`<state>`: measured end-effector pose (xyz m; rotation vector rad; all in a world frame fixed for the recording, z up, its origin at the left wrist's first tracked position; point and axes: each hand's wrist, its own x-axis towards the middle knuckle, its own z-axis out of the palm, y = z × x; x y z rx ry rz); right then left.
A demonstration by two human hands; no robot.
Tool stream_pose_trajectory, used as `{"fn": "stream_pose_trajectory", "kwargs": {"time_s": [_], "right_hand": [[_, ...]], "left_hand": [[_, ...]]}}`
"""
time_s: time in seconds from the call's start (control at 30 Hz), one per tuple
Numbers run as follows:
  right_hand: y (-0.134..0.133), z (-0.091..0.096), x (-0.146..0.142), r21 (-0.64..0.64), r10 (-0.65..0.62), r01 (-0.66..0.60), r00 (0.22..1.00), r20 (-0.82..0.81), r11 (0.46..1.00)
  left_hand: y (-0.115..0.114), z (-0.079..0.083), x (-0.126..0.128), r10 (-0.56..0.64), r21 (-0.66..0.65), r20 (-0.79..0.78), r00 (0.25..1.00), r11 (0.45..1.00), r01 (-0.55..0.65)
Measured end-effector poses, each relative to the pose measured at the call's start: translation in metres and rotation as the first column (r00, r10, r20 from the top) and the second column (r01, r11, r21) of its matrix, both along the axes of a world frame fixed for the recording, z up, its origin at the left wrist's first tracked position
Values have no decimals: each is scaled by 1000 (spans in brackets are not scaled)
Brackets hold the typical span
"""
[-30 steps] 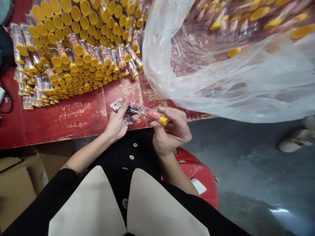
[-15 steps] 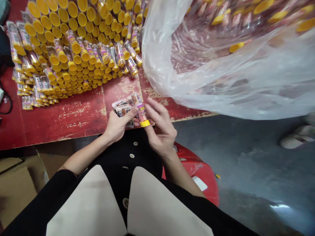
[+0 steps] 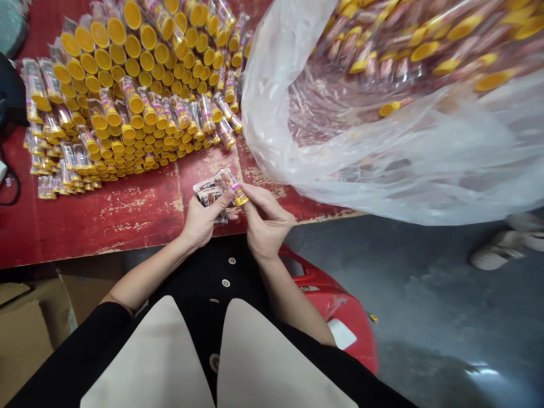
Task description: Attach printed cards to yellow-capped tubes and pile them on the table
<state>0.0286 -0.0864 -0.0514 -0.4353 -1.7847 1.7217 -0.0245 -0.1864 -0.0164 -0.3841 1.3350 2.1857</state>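
Over the front edge of the red table, my left hand point(image 3: 200, 222) is closed on several small printed cards point(image 3: 208, 192), the thumb pressing on top of them. Against that thumb lies a clear tube with a yellow cap point(image 3: 229, 182), a printed picture and pink lettering showing on it. My right hand point(image 3: 267, 221) pinches the tube at its yellow-capped end, fingertips and thumb together. My left fingers beneath the cards are partly hidden.
Many yellow-capped tubes point(image 3: 140, 119) are stacked on the red table point(image 3: 136, 212). A large translucent plastic bag point(image 3: 280, 147) holding more tubes lies to the right. A red plastic chair point(image 3: 357, 317) stands below, cardboard boxes point(image 3: 34, 317) at left, and a shoe point(image 3: 488, 256) shows on the floor.
My right fingers, spread beside the tube before, have closed on its capped end. The tube has shifted slightly left, nearer my left thumb. The whole view has tilted a little.
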Motion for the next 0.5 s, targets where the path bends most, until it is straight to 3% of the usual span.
{"fn": "stream_pose_trajectory", "kwargs": {"time_s": [0.07, 0.13, 0.23, 0.33, 0.4, 0.5], "right_hand": [[4, -11, -29, -125, 32, -24, 997, 64, 992], [5, -18, -67, -170, 49, -33, 995, 87, 985], [1, -11, -121, -53, 64, -62, 997, 48, 997], [18, 8, -151, 184, 167, -170, 985, 33, 968], [58, 13, -163, 365, 159, -175, 985, 74, 914], [162, 1, -185, 597, -22, -91, 984, 180, 797]], "left_hand": [[1, -3, -12, 53, 17, 53, 997, 998, -54], [0, -6, -23, 104, 31, 104, 989, 994, -108], [-9, -7, -33, 145, 44, 122, 982, 988, -151], [-21, -8, -36, 155, 16, 111, 982, 987, -158], [-28, -8, -36, 162, -15, 129, 978, 987, -161], [-32, -9, -36, 145, -49, 190, 971, 989, -138]]}}
